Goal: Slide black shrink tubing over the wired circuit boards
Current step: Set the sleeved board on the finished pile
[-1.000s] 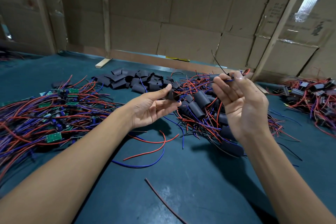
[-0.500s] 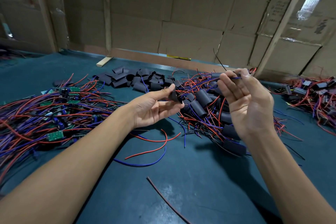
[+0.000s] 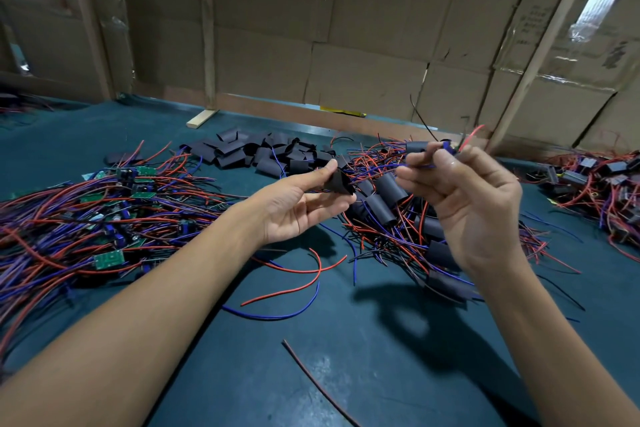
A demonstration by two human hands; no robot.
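My left hand (image 3: 298,204) pinches a short piece of black shrink tubing (image 3: 337,181) between thumb and fingers, held above the green table. My right hand (image 3: 464,201) is raised beside it and pinches a wired circuit board (image 3: 446,146) at its fingertips; its red, blue and black wires stick up and run left toward the tubing. The board itself is mostly hidden by my fingers. The two hands are a short gap apart.
A heap of bare green boards with red and blue wires (image 3: 104,218) lies at the left. Loose black tubing pieces (image 3: 256,152) lie behind. Sleeved boards (image 3: 388,198) pile under my hands, more (image 3: 595,180) at the far right. Cardboard walls (image 3: 346,45) stand behind the table.
Both hands have stayed close together, the left keeping its tubing. The right hand's fingers have spread a little and shifted along the wires toward the tubing.
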